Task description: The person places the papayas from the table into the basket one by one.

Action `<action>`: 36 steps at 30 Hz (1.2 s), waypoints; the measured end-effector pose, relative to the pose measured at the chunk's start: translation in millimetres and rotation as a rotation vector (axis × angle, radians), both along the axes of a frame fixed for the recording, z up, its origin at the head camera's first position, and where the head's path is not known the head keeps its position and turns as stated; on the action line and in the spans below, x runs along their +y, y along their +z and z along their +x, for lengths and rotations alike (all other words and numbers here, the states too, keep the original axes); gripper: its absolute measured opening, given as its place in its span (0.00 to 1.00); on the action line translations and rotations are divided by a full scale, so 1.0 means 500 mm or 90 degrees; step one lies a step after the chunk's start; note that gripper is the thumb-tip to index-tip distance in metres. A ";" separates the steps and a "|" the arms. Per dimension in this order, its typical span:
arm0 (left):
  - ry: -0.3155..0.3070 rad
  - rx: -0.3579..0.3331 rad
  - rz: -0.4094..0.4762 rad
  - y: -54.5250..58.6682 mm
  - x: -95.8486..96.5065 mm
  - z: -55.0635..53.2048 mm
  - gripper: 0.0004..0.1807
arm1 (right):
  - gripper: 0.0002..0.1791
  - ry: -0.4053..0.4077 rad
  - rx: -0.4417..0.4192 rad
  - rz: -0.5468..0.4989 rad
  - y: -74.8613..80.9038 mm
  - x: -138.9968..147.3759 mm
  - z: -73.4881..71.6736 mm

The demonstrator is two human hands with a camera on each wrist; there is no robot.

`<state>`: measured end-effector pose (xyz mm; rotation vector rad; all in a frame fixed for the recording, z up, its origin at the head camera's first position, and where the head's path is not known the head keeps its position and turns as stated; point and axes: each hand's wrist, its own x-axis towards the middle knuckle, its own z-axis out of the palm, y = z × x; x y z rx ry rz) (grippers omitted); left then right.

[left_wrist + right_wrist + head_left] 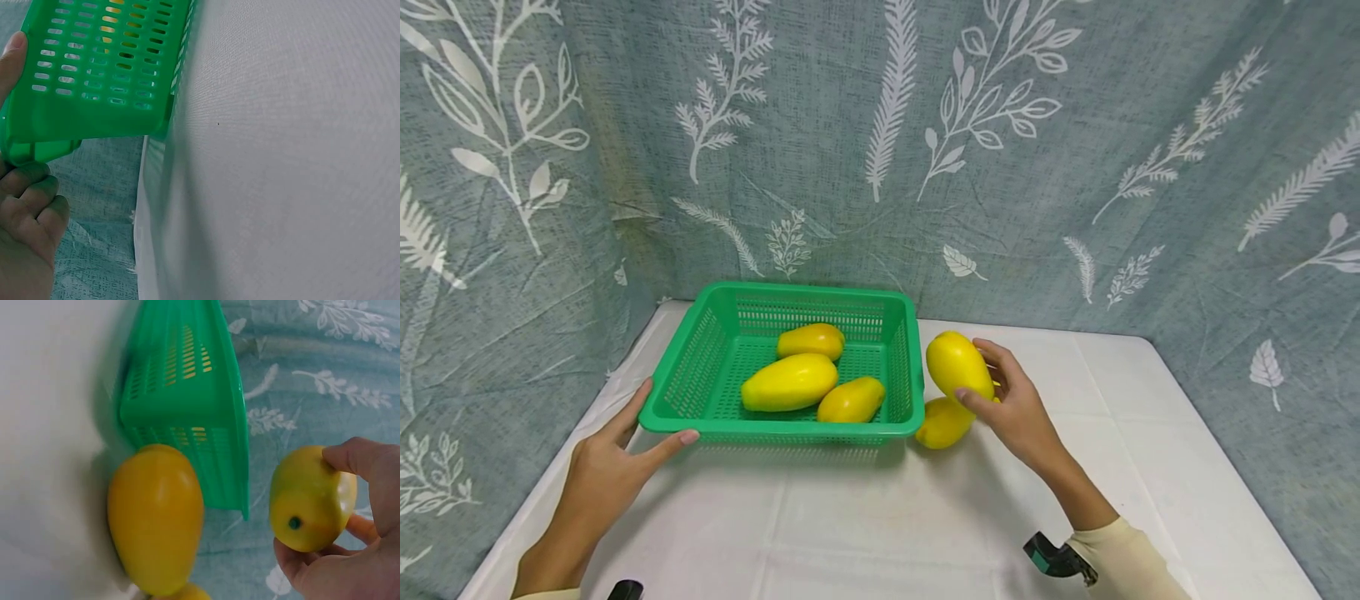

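My left hand (606, 471) grips the near-left corner of a green perforated plastic basket (775, 429), thumb on the front rim and fingers at the left side. Inside the basket lie three smooth yellow fruits, mango- or papaya-like: a large one (790, 383), one behind it (811, 341) and one near the front right (852, 400). Above the table, right of the basket, my right hand (1017, 408) holds an oval yellow fruit (310, 500), greenish with a dark stem spot. Below it a similar fruit (156, 519) rests on the table, close beside the basket.
Part of another yellow fruit (186, 593) shows at the bottom of the right wrist view. A white cloth (850, 517) covers the table. Blue-grey curtains (850, 208) with white leaf prints stand close behind the table and along both sides.
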<state>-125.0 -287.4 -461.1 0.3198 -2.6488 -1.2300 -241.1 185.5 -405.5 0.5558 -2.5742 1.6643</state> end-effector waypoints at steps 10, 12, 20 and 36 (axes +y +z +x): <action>0.005 0.017 -0.007 0.000 0.002 0.002 0.55 | 0.40 0.027 0.006 -0.007 0.005 -0.038 0.013; 0.006 0.022 -0.010 0.001 0.002 0.002 0.55 | 0.40 0.033 0.006 -0.010 0.007 -0.046 0.015; 0.007 0.015 -0.008 -0.003 0.002 0.002 0.56 | 0.40 0.043 -0.014 -0.010 0.011 -0.078 0.022; 0.010 -0.003 -0.010 0.001 0.004 0.003 0.56 | 0.41 0.095 -0.002 -0.059 0.023 -0.103 0.028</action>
